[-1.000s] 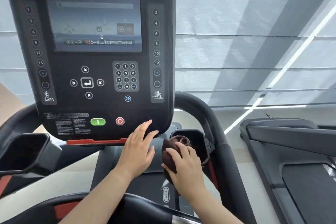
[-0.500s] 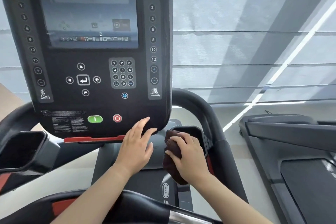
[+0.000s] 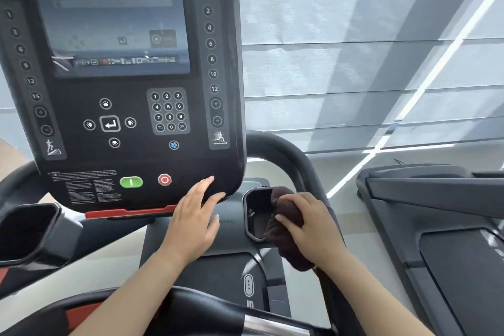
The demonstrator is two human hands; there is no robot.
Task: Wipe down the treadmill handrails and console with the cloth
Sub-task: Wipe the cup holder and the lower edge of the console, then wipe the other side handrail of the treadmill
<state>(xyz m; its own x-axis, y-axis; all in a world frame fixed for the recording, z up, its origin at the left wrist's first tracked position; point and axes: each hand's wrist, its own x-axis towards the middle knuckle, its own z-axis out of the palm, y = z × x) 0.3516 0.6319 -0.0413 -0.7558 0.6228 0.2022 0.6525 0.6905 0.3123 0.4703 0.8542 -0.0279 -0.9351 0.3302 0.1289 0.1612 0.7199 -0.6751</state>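
The black treadmill console [image 3: 122,84] with a screen, keypad and green and red buttons fills the upper left. My left hand [image 3: 195,219] rests flat on the console's lower right corner, fingers apart, holding nothing. My right hand [image 3: 311,229] grips a dark brown cloth [image 3: 286,215] and presses it against the right cup holder [image 3: 255,215], beside the curved black right handrail [image 3: 294,161]. The cloth's lower end hangs below my palm. A front grip bar [image 3: 207,311] crosses the bottom.
A second cup holder [image 3: 27,232] sits at the lower left. A neighbouring treadmill [image 3: 436,226] stands to the right. Grey window blinds [image 3: 354,49] cover the wall behind.
My right hand has slid the cloth to the right and slightly up, onto the right cup holder's rim. My left hand stays on the console corner.
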